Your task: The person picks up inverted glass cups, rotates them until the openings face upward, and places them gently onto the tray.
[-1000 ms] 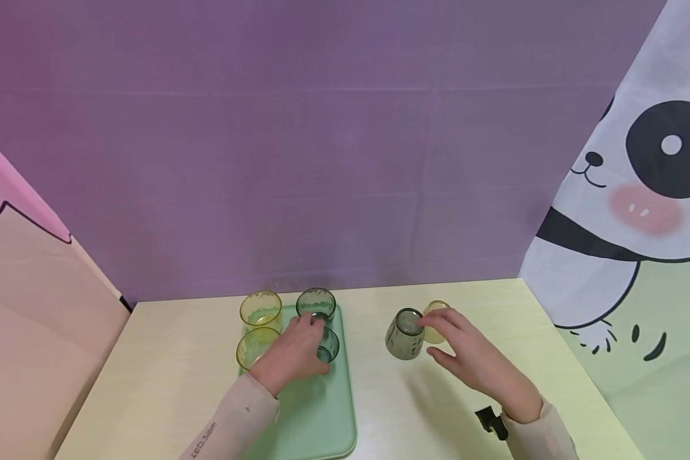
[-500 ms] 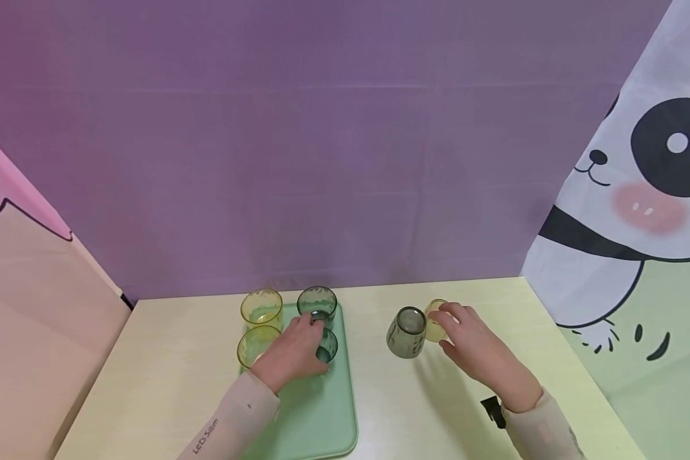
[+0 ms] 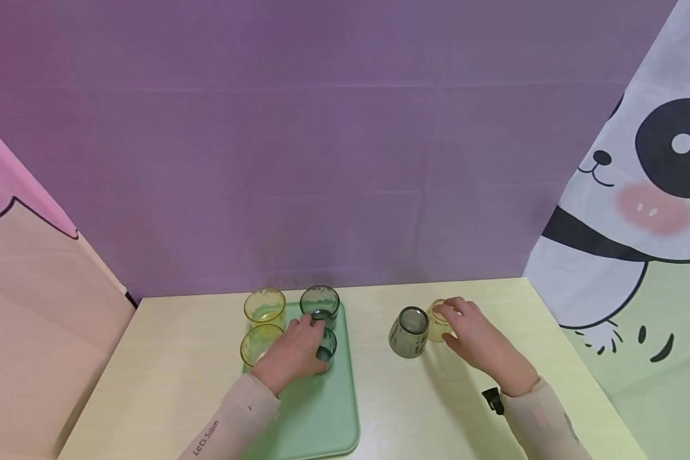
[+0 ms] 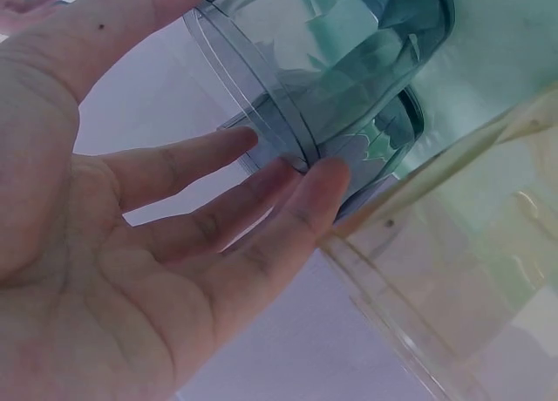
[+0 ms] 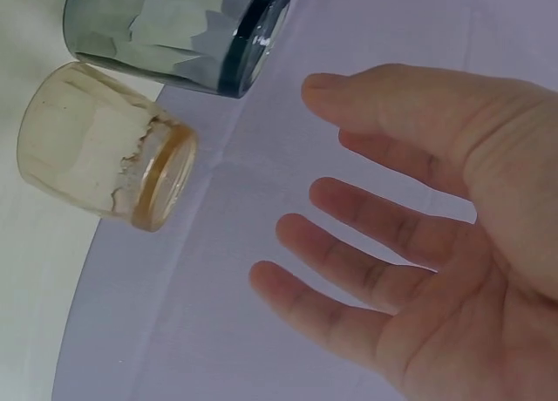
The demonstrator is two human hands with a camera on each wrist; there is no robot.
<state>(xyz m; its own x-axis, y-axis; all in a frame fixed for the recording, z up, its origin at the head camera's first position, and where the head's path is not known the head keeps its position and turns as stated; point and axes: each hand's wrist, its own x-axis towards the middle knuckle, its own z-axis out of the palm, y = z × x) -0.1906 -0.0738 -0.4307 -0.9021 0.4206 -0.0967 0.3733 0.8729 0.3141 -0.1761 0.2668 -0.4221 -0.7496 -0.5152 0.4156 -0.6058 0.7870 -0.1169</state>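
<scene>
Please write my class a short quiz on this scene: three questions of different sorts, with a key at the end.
1. How many yellow glasses stand on the green tray?
2. True or false: the right wrist view shows the right grip apart from the yellow glass off the tray.
3. The grey glass off the tray stands: A) mouth up, B) mouth down, C) on its side.

Key: 1. Two. 2. True. 3. B.

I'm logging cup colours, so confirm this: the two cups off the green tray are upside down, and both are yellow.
Not both yellow: beside the yellow cup stands a grey-green cup, as the head view shows. Both are upside down, off the tray.
</scene>
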